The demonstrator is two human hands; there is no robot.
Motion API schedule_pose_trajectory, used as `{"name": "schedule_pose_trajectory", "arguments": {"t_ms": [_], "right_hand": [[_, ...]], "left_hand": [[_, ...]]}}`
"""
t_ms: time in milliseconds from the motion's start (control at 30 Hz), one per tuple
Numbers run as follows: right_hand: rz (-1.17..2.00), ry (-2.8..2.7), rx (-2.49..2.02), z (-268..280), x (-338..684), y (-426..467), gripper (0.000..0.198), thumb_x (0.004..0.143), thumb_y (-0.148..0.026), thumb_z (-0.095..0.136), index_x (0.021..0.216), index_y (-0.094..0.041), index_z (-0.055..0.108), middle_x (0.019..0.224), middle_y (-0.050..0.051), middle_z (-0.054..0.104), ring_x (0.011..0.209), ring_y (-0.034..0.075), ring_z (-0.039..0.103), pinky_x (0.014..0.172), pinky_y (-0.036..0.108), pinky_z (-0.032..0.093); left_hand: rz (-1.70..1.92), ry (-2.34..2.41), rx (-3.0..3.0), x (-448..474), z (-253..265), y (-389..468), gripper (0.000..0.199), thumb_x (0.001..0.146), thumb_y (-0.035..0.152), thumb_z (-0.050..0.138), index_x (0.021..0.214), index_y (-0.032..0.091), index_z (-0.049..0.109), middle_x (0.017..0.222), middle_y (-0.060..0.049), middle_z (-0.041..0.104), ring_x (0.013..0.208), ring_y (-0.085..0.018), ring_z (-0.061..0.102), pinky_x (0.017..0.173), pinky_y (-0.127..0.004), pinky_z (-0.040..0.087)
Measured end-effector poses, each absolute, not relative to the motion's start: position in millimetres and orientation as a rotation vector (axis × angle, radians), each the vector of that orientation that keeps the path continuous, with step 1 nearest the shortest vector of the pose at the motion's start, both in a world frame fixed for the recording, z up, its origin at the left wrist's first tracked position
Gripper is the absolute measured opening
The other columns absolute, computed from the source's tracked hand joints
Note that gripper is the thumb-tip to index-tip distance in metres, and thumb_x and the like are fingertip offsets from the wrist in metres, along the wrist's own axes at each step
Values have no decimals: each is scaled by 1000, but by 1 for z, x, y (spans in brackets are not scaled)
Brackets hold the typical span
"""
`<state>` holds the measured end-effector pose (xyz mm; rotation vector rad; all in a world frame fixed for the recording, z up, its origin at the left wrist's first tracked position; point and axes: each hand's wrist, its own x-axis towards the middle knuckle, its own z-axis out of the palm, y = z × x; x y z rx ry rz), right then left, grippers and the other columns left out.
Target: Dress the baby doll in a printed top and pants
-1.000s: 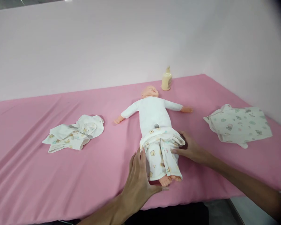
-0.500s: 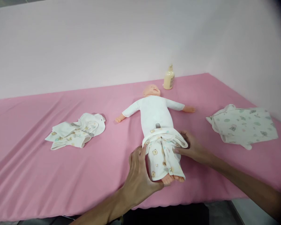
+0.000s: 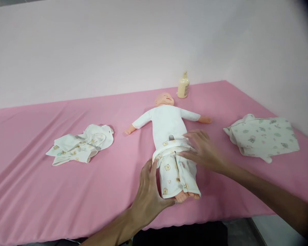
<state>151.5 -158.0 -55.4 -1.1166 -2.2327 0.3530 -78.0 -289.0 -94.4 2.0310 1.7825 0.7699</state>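
Note:
A baby doll (image 3: 168,121) in a white long-sleeved top lies on its back, its bald head toward the wall and its bare feet toward me. White baby pants (image 3: 167,177) with a bear print cover its legs, bunched and folded at the waist. My left hand (image 3: 149,191) is curved along the left side of the pants, fingertips on their upper edge and thumb by the feet. Over the right side of the waistband hovers my right hand (image 3: 204,152), slightly blurred, fingers spread with nothing in them.
A pink cloth (image 3: 118,191) covers the table. Bear-print baby clothing (image 3: 83,143) lies crumpled at left. At right lies a folded white garment (image 3: 267,136) with a leaf-like print. A cream pump bottle (image 3: 183,87) stands beyond the doll's head, near the white wall (image 3: 118,48).
My right hand has let go of the right side of the pants and moved up and left over the waistband. My left hand stays along the pants' left side.

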Motion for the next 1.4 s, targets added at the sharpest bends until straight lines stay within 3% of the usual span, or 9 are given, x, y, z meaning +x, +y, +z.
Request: {"name": "schedule_pose_trajectory", "arguments": {"t_ms": [233,467,667,767,900,1000,1167,1233,1400], "right_hand": [[89,-2577,-956,-37,102,-170,1,90,-17,55,90,-18,55,93,10,61,89,26,53,81,41,46],[336,-2703,-852,-31,109,-193,14,86,-8,51,79,-20,47,86,7,58,84,22,51,82,39,47],[487,-2702,-722,-34,117,-198,11,88,-12,53,82,-20,48,87,4,57,88,21,51,87,42,47],[570,-2554,-726,-43,128,-198,8,90,-17,57,98,-20,54,97,6,60,96,22,54,89,42,49],[724,-2309,-847,-55,165,-195,38,93,-31,60,130,-26,49,131,11,54,123,25,52,101,44,49],[867,-2206,-1075,-60,200,-188,41,96,-33,54,137,-34,47,144,6,48,134,25,48,106,45,48],[853,-2370,-1196,-70,215,-179,69,87,-31,63,150,-34,35,155,6,40,143,30,38,112,51,42],[783,-2410,-1121,-77,204,-178,66,86,-34,65,146,-29,40,151,10,44,140,31,41,112,53,40],[802,-2282,-1140,-90,178,-179,32,90,-38,62,117,-23,56,121,10,63,117,28,57,99,48,48]], "left_hand": [[872,1775,2238,-74,-96,-295,126,72,57,76,157,19,-8,160,-26,9,150,-42,18,110,-60,41],[1027,1697,2256,-68,-99,-293,120,73,35,77,158,13,-4,161,-27,9,152,-40,15,112,-54,42],[1008,1693,2244,-68,-102,-296,115,76,37,74,157,12,-3,161,-26,9,151,-37,18,114,-53,42],[953,1688,2201,-71,-99,-298,117,76,40,75,157,18,-5,161,-24,8,151,-37,19,114,-54,41],[832,1701,2045,-84,-88,-295,130,68,54,81,157,27,-9,160,-22,14,149,-39,24,110,-57,44],[782,1624,1957,-101,-79,-289,136,62,60,83,156,31,-11,161,-20,12,149,-40,24,111,-58,44],[696,1533,1954,-117,-76,-275,136,64,60,81,154,35,-18,163,-17,6,151,-39,18,112,-60,41],[725,1528,1939,-115,-79,-272,139,61,58,84,155,33,-15,161,-18,14,149,-39,26,111,-58,42],[802,1557,1966,-108,-92,-269,141,56,56,87,157,28,-7,155,-20,30,141,-39,37,108,-56,45]]}}
